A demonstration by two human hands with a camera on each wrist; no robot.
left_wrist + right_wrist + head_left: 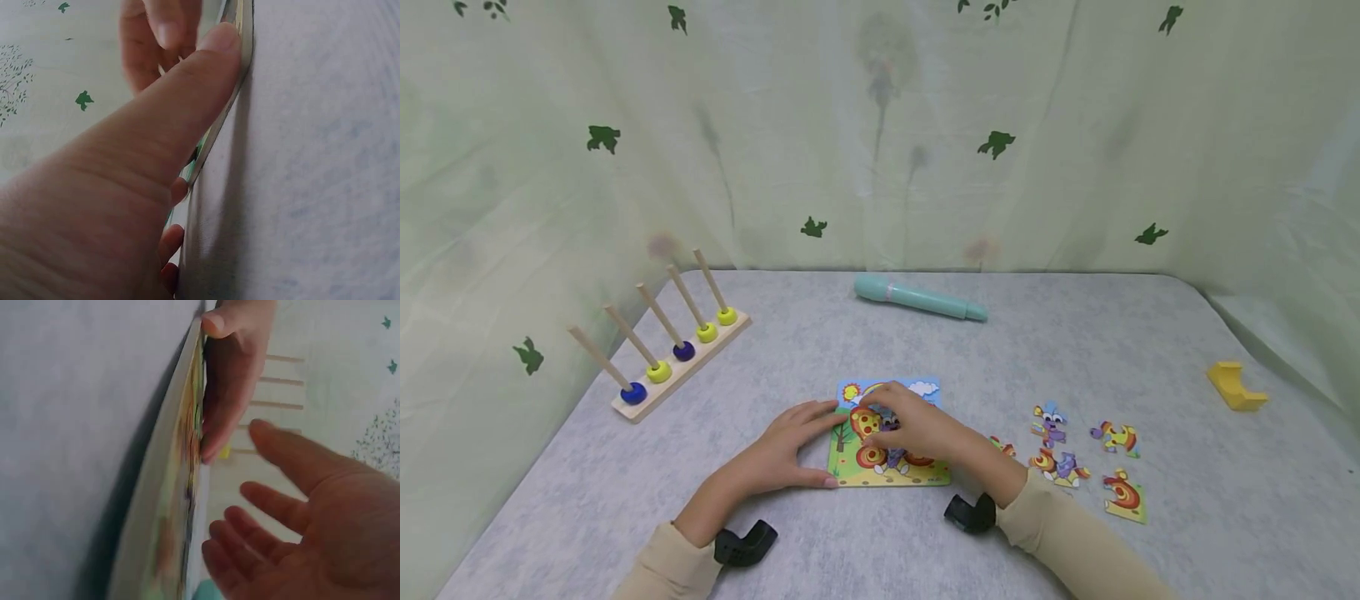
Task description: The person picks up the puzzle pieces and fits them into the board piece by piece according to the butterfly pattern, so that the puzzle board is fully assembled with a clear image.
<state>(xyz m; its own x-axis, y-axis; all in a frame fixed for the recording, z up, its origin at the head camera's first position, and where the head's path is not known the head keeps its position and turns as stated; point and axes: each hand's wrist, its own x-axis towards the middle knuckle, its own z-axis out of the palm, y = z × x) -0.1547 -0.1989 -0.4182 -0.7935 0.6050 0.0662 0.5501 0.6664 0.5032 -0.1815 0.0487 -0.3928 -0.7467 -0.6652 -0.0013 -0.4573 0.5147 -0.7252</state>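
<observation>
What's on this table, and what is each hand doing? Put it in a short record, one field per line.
Surface: grey mottled table
Left hand: touches the puzzle board at its left side
Right hand: over the board, no piece visible in it
Loose pieces: five visible, right of the board, one partly hidden in the head view
Peg stand: at left; five pegs, one ring on each, two blue, three yellow
Teal pen-shaped object: beyond the board
Yellow block: far right
</observation>
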